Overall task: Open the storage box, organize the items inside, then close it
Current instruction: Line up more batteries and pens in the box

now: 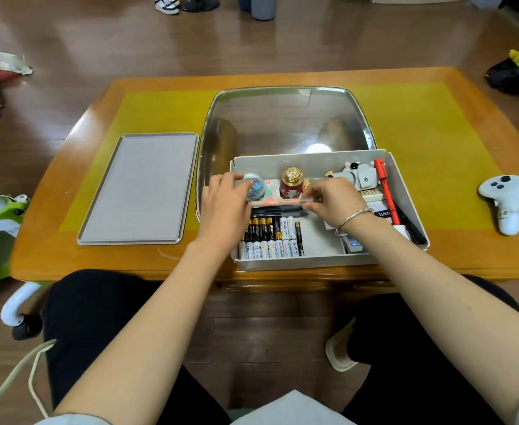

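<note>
Box open, sorting under way.
My left hand [226,194] and right hand [332,199] each pinch an end of a pen [275,203], levelling it above the batteries [270,237] inside the box [313,262].

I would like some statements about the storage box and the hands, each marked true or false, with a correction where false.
1. The clear lid of the storage box is closed. False: it stands open behind the box.
2. Both hands hold one pen by its ends. True: the left hand is at one end and the right hand at the other.
3. The batteries lie on the grey tray. False: they lie in a row inside the box.
4. A white controller lies on the table, to the right of the box. True.
5. The red bottle has a gold cap. True.
</note>
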The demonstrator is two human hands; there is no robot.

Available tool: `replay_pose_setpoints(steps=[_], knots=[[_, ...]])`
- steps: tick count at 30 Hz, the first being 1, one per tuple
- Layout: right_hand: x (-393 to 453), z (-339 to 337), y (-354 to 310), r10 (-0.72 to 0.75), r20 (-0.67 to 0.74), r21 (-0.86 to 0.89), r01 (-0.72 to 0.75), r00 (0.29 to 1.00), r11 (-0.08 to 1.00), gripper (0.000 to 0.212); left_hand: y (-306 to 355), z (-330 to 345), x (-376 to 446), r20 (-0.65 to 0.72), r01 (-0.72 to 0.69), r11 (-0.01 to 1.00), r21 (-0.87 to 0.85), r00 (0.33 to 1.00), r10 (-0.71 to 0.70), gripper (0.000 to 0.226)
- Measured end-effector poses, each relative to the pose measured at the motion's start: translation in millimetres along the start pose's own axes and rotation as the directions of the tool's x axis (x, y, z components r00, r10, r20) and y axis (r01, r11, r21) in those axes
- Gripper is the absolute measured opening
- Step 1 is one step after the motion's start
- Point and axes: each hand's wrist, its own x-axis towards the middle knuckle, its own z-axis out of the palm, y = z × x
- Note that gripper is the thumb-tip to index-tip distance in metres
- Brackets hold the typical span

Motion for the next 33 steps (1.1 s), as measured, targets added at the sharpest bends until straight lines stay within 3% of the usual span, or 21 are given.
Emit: replay_pose_setpoints(steps=[3,8,13,16,22,25,33], knots=[[5.7,7.3,-5.6,0.0,-0.034,-0.148,-0.005,0.999,0.989,0.018,17.3,3.6,-5.3,0.027,-0.056,0.996,-0.071,0.998,0.058,0.039],[15.8,17.1,-17.4,0.01,-0.026,-0.245,-0.016,1.0,0.969,0.019,34.3,11.3,-4.1,0.254,-0.171,0.969,-0.179,0.943,0.214,0.036],[19.5,22.8,-22.2,0.012,-0.029,-0.261,-0.019,1.0,0.965,0.022,35.1,21.1,1.7,0.552,-0.042,0.993,-0.108,0.829,0.095,0.05],[16.9,22.8,-20.8,0.011,-0.017,-0.278,-0.015,1.0,0.961,0.019,33.4,25.9,0.9,0.641,-0.018,0.999,-0.038,0.767,0.038,0.06],[6.0,15.6,-17.2,0.02,-0.036,-0.228,-0.028,0.999,0.973,0.014,32.3,32.8,0.9,0.629,-0.076,0.997,0.009,0.775,0.054,0.065],[-2.0,6.8,-13.4,0.037,-0.086,-0.185,-0.053,0.996,0.981,0.011,34.1,35.4,4.2,0.663,-0.117,0.993,0.005,0.744,0.084,0.066],[-34.6,-20.3,11.8,0.104,-0.202,-0.101,-0.127,0.974,0.987,0.012,36.5,38.2,4.1,0.663,-0.034,0.991,0.127,0.746,-0.06,0.079]])
